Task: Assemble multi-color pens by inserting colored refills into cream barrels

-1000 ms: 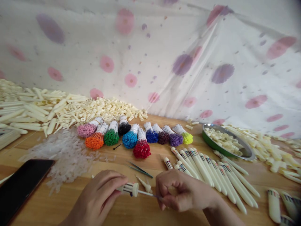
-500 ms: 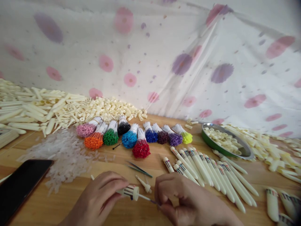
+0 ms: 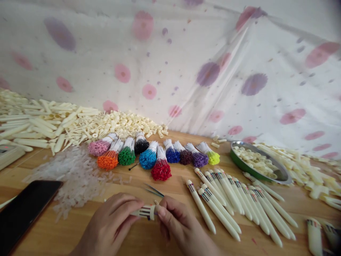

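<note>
My left hand [image 3: 113,224] is closed round a short cream pen part [image 3: 145,211] with coloured stripes, holding it level above the wooden table [image 3: 173,185]. My right hand [image 3: 178,225] has its fingers pinched against the open end of that part; what sits between the fingertips is hidden. Metal tweezers [image 3: 154,190] lie on the table just beyond the hands. Behind them stand several bundles of coloured refills [image 3: 153,156], from pink and orange to purple and yellow-green.
Assembled cream pens [image 3: 239,199] lie in a row to the right. A green-rimmed metal dish [image 3: 257,163] holds small cream parts. A black phone [image 3: 23,209] lies at the left beside clear plastic bits [image 3: 71,174]. Cream barrels and springs [image 3: 66,122] are heaped at the back.
My right hand moved left up to the end of the pen part, and the thin refill that stuck out between the hands no longer shows.
</note>
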`<state>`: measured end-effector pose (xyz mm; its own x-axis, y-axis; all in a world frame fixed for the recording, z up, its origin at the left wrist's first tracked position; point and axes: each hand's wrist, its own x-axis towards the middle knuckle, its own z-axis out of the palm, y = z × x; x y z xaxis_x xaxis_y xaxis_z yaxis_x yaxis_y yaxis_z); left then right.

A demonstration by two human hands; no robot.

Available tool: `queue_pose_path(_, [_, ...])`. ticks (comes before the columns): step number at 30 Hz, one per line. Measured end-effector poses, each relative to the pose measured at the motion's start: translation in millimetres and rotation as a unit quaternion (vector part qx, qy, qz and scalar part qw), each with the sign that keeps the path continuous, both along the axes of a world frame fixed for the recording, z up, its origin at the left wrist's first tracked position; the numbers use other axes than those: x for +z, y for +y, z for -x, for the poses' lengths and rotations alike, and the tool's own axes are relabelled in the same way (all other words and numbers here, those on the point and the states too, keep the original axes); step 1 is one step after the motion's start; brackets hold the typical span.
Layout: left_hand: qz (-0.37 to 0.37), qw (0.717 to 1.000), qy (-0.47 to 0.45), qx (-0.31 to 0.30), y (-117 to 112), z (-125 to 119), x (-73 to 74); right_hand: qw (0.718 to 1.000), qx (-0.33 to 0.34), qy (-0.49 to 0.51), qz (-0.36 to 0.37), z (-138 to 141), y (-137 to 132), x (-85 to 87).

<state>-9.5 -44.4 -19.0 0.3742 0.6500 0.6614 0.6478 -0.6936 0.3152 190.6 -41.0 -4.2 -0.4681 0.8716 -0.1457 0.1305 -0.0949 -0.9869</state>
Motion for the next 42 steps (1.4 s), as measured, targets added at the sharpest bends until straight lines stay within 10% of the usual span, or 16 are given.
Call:
queue_pose_path(10, [0.001,1.000,-0.002,0.006,-0.3,3.3,-0.9,0.999,-0.027,-0.005,-0.025,-0.9,-3.4,4.0])
queue_pose_path(17, [-0.003,1.000,-0.019,0.012,-1.3,0.7,3.3,0.927,-0.046,-0.103,-0.359,-12.6,-4.7,9.5])
queue_pose_path(22, [-0.004,1.000,-0.010,0.003,-0.4,0.1,1.3,0.888,-0.065,-0.133,-0.435,-7.0,-3.7,5.8])
queue_pose_path(35, [-0.103,0.994,0.021,0.022,-5.7,-1.2,10.1,0.947,-0.133,-0.028,-0.290,4.6,-10.1,-6.0])
queue_pose_path(42, [-0.127,0.991,0.034,0.033,-5.0,-2.3,11.8,0.988,-0.146,0.046,0.010,6.7,-15.4,-18.4])
